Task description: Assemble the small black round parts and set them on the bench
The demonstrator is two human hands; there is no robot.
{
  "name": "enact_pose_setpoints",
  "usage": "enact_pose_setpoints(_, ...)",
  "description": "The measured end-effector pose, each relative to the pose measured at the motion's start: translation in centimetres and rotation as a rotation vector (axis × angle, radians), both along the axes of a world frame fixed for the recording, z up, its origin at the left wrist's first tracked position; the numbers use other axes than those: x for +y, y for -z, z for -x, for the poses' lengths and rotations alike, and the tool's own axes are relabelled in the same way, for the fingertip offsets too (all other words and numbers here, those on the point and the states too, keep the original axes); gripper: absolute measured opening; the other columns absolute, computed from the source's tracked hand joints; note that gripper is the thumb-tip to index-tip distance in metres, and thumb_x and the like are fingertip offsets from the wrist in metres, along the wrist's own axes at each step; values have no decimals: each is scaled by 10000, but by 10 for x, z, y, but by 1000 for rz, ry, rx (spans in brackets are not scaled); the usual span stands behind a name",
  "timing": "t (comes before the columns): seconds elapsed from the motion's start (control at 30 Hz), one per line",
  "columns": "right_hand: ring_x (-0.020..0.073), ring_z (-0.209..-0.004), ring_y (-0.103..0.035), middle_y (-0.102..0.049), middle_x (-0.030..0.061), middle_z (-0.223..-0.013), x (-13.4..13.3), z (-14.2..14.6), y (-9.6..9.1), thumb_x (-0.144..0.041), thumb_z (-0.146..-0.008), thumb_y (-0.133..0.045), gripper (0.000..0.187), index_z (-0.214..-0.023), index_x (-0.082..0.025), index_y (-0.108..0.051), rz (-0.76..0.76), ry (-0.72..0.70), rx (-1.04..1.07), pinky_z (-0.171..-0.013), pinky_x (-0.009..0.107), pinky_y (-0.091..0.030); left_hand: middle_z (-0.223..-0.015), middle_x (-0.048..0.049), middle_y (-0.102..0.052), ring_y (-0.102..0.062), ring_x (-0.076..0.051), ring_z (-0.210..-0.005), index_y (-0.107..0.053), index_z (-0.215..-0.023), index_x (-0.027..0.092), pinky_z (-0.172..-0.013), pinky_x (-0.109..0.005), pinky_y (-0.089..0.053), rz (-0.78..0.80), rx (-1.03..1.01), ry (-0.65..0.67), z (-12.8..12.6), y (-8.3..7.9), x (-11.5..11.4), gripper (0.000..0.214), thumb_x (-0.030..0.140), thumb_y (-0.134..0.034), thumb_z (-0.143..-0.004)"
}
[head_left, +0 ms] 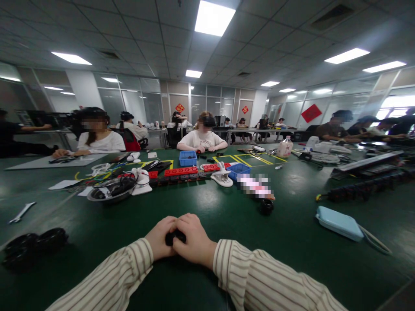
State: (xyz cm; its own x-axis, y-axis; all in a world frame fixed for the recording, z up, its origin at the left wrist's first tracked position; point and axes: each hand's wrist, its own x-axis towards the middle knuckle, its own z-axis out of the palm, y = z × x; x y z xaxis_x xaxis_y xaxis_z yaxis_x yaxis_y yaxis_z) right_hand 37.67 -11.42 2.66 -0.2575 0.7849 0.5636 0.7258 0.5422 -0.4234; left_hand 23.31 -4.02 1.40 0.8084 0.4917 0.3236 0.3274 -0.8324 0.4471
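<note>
Close in front of me, my left hand (158, 237) and my right hand (194, 239) meet over the green tabletop (207, 211). Both are wrapped round a black part (175, 237), of which only a dark curved piece shows between the fingers. The right fingers overlap the left ones on top, and the right thumb presses on the near side. To the left lie several thick black round pieces (52, 240), blurred at the frame's edge. A similar black ring-shaped piece (267, 207) rests beyond my right hand.
A wrench (22, 212) lies at far left. Across the table are a metal bowl (110, 196) of cables, a red-and-black socket strip (181, 172), blue baskets (188, 158) and a white clamp-like stand (222, 176). A light-blue case (339, 223) sits right. A person (202, 140) works opposite.
</note>
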Motion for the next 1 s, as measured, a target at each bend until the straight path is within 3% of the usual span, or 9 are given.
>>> enact_pose_setpoints(0.1,170,-841,-492,-580,3,-802,-3,0,-3,-107,-638,-504,151,-759,-191,-538,-15,-88,-10,-826,320,-333,-945,-52,-572,-534,-236,-939,-583,-813,173,-879,-361,-441,19,-4,18,2,3,1,246,233,-600,-574)
enact_pose_setpoints(0.23,174,-875,-497,-587,9,-850,-6,1,-5,-129,-648,-520,188,-823,-196,-533,-32,-153,12,-856,322,-334,-1023,-62,-579,-528,-260,-984,-581,-969,183,-933,-399,-406,-39,2,1,3,10,4,424,240,-625,-552)
enact_pose_setpoints(0.37,187,-909,-464,-543,38,-942,-6,0,-4,-266,-677,-626,282,-920,-178,-512,-45,-58,61,-852,329,-342,-1044,-71,-586,-523,-285,-1004,-536,-1047,192,-994,-475,-321,-116,38,-60,2,14,5,525,391,-649,-575)
enact_pose_setpoints(0.43,185,-873,-448,-519,38,-903,-4,0,-2,-347,-681,-653,317,-900,-169,-508,-7,20,42,-815,329,-354,-1050,-75,-585,-521,-282,-1007,-525,-1046,192,-1012,-491,-289,-128,54,-83,2,14,4,511,384,-639,-586)
enact_pose_setpoints(0.5,178,-841,-434,-500,33,-874,-2,0,0,-378,-688,-656,312,-863,-168,-506,26,75,14,-784,323,-360,-991,-66,-591,-535,-261,-957,-535,-985,187,-974,-465,-344,-118,57,-87,1,11,3,425,334,-618,-595)
enact_pose_setpoints(0.67,169,-836,-434,-499,27,-864,0,1,0,-271,-703,-617,187,-821,-175,-509,26,69,2,-773,307,-356,-892,-51,-569,-542,-238,-869,-545,-870,167,-845,-391,-452,-34,7,-35,-1,2,0,312,262,-585,-576)
enact_pose_setpoints(0.9,166,-832,-484,-553,7,-796,-1,-1,0,-101,-611,-480,158,-741,-187,-508,-32,-157,-1,-816,309,-343,-946,-59,-564,-536,-238,-938,-560,-904,148,-893,-369,-441,40,-38,41,0,5,1,344,246,-596,-576)
enact_pose_setpoints(1.0,169,-833,-482,-554,16,-818,-3,0,-2,-122,-616,-488,201,-806,-181,-510,-64,-148,47,-823,314,-345,-959,-75,-569,-538,-252,-944,-563,-955,132,-903,-396,-429,-5,-17,26,1,8,2,403,252,-607,-573)
